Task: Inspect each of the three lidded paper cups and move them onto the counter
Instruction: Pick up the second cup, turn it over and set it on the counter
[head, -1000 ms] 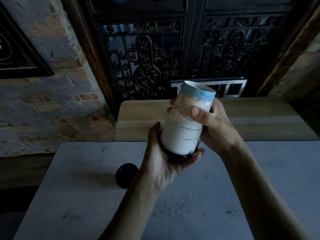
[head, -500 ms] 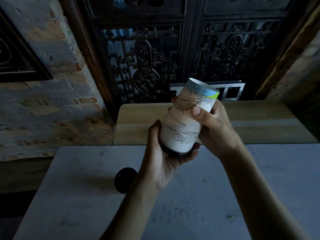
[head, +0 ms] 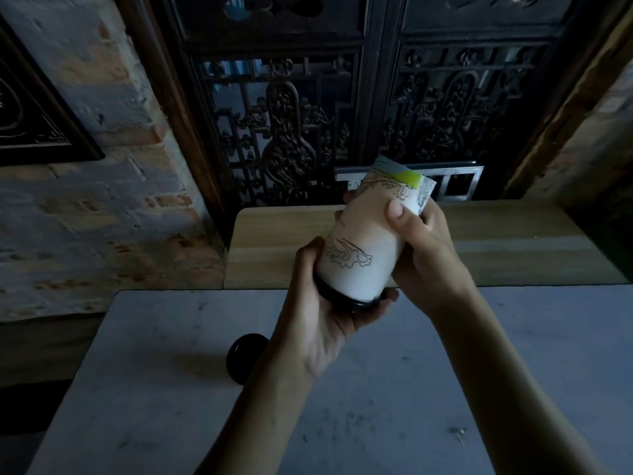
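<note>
Partly hidden, both hands (head: 424,255) grip the paper cup (head: 366,241) (lid (head: 342,298) downward, print illegible).

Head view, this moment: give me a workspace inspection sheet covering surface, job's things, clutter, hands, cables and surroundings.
Surface: grey counter, scuffed; wooden top behind it.
Job's things: one paper cup held in the air, tilted, black lid at its lower end toward the camera. A second black lid shows on the counter, partly hidden by the left forearm; third cup not seen.
Clutter: nothing seen.
Hands: left hand cradles the lid end; right hand wraps the cup's upper part.
Cables: nothing seen.
Surroundings: brick wall, dark carved screen.
</note>
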`<control>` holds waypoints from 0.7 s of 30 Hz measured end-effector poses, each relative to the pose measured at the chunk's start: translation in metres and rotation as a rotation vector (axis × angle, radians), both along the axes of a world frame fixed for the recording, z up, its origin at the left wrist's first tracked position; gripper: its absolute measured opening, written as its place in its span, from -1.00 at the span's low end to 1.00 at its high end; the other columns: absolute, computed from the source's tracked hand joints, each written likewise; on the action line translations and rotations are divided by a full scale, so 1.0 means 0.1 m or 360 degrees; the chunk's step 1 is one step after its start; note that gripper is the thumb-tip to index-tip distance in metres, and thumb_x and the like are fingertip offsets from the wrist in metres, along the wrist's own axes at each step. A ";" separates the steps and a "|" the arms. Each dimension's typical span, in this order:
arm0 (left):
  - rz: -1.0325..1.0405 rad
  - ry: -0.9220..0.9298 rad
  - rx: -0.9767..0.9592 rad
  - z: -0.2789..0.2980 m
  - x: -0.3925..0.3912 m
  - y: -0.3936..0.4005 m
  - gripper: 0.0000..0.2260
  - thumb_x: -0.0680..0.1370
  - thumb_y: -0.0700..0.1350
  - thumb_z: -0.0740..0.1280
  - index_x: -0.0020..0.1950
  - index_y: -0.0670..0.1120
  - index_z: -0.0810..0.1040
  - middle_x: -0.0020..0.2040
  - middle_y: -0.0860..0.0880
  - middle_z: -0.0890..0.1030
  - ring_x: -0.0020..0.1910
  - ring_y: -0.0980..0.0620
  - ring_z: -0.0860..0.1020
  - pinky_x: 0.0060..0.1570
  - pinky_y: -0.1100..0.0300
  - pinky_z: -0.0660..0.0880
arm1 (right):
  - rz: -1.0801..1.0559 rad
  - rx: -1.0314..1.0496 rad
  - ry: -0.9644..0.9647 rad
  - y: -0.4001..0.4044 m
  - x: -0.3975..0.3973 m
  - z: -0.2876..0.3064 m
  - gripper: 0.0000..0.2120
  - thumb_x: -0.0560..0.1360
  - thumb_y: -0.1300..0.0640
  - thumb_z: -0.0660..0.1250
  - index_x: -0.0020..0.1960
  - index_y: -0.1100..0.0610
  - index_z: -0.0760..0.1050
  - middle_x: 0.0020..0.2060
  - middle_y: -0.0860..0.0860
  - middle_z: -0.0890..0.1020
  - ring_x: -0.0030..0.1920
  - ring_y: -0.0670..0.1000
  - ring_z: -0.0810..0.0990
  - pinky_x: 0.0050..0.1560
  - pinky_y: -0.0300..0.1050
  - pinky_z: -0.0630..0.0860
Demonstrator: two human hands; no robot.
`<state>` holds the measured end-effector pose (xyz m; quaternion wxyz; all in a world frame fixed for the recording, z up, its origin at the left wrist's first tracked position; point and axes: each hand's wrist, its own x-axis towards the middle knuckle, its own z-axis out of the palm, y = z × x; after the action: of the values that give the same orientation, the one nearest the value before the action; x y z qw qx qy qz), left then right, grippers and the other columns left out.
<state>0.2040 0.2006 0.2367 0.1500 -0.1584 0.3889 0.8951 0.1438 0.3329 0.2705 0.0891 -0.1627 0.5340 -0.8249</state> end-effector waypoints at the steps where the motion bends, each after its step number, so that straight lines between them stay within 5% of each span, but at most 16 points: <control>1: -0.0035 -0.0027 0.0041 0.00 -0.01 -0.02 -0.36 0.63 0.26 0.18 0.36 -0.28 0.58 -0.02 -0.30 0.71 -0.18 -0.25 0.70 -0.37 0.11 0.68 | 0.0045 0.0019 0.0006 0.02 -0.02 0.00 -0.10 0.33 -0.21 0.62 0.31 0.45 0.41 0.07 0.31 0.62 0.08 0.31 0.63 0.11 0.47 0.52; 3: -0.0052 -0.0043 0.0073 -0.01 -0.02 -0.04 -0.33 0.62 0.29 0.18 0.38 -0.27 0.56 -0.04 -0.30 0.71 -0.18 -0.26 0.71 -0.40 0.12 0.67 | 0.0077 0.0037 0.0015 0.03 -0.03 0.01 -0.13 0.34 -0.20 0.62 0.30 0.44 0.42 0.06 0.33 0.61 0.09 0.37 0.60 0.08 0.62 0.43; 10: 0.0280 0.0145 -0.0194 -0.08 -0.02 0.05 -0.38 0.53 0.21 0.41 0.42 -0.18 0.50 0.35 -0.36 0.58 0.16 -0.35 0.64 -0.04 -0.09 0.68 | -0.0237 0.0140 0.0024 -0.07 0.02 0.02 -0.60 0.49 0.00 0.47 0.16 0.24 0.48 -0.09 0.12 0.62 -0.05 0.11 0.66 -0.03 0.07 0.63; 21: -0.0101 0.0050 0.0154 0.03 0.05 -0.02 -0.28 0.45 0.26 0.33 0.41 -0.25 0.55 0.07 -0.30 0.70 -0.11 -0.24 0.72 -0.31 0.11 0.70 | -0.0008 0.0050 0.0031 0.01 0.01 0.06 -0.14 0.39 -0.23 0.57 0.31 0.45 0.41 0.08 0.32 0.58 0.09 0.27 0.62 0.14 0.26 0.57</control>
<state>0.2091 0.1986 0.2394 0.1797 -0.1245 0.3522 0.9100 0.1452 0.3334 0.2767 0.0843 -0.1681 0.5480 -0.8150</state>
